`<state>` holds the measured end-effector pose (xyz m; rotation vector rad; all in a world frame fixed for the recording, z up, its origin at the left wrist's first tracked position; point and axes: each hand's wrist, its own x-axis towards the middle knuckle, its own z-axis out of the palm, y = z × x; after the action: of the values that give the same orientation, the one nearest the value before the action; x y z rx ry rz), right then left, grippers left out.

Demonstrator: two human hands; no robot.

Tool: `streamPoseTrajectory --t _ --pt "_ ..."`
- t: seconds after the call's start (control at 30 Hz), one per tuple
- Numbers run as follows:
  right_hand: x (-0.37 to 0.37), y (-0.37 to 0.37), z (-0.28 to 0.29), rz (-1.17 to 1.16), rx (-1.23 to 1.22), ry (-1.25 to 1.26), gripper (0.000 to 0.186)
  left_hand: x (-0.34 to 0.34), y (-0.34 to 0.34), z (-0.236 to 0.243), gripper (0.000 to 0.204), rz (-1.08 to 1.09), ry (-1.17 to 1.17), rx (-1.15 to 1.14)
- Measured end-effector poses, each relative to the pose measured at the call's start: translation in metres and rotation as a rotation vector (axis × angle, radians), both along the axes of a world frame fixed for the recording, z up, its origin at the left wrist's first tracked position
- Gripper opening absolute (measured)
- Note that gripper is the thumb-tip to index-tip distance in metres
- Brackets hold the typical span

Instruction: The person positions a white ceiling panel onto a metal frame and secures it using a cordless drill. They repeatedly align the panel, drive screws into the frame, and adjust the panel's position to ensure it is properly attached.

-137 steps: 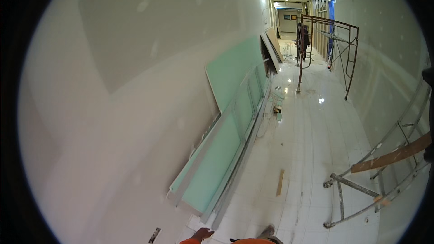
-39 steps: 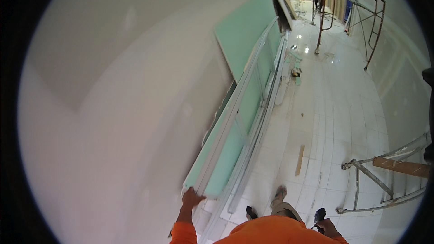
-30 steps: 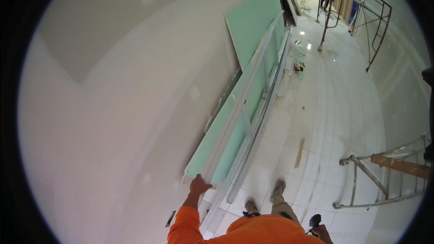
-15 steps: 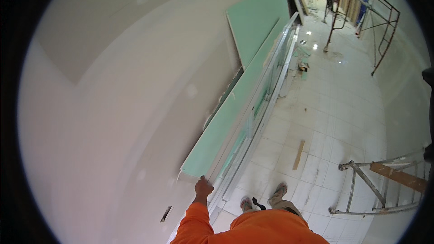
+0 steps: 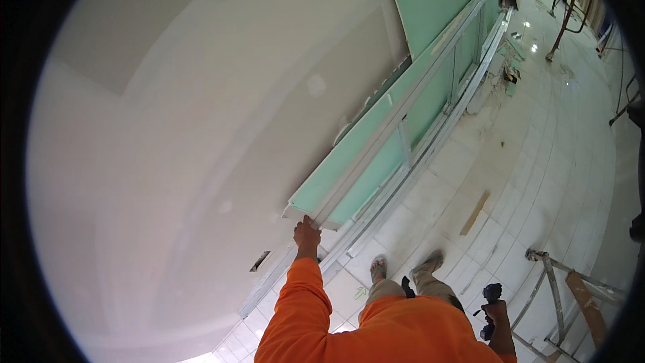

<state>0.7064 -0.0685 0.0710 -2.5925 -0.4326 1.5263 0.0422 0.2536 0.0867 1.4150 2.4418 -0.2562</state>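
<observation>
In the tiled corridor point(image 5: 557, 121), left hand point(image 5: 307, 232) grips metal framing point(image 5: 368, 154), right hand point(image 5: 496, 310) apparently a dark tool point(image 5: 492, 292).

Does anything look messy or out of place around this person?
Yes: a loose brown strip and, farther ahead beside the metal frame, scattered scraps lie on the white tiled floor like unswept waste; the wall also has an uncovered rectangular opening.
</observation>
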Motion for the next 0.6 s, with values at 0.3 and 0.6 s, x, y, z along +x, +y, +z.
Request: streamPoseTrajectory --t 0.3,0.6 --pt "0.021 0.029 -0.023 0.181 -0.093 0.065 0.024 0.071 0.008 0.031 0.1 0.107 -0.049 -0.035" --pt "0.03 0.038 -0.005 0.187 -0.141 0.029 0.027 0.129 0.061 0.025 0.109 0.035 -0.049 0.042"
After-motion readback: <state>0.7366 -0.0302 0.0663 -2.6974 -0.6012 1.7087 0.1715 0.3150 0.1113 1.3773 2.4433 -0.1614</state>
